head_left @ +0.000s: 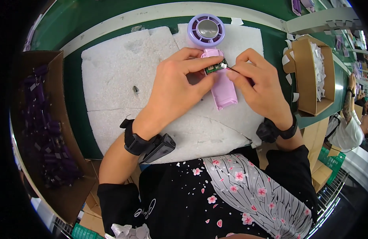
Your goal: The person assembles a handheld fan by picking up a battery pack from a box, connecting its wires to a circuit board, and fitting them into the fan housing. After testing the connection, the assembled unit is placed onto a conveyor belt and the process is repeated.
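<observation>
The fan (224, 88) lies over foam (116, 75), head (207, 29) pointing far away, long axis slanting slightly rightward nearer, between the left hand (176, 79), clamped on it, and the right hand (259, 77), pinching a thin dark piece (234, 71).

left hand (174, 79): left of pink casing (226, 91), index finger extended over its upper half, thumb bent inward | right hand (260, 79): casing's right, thumb and index pinched | wrists: below casing

White foam (112, 71) lies on the green bench (274, 51).
</observation>
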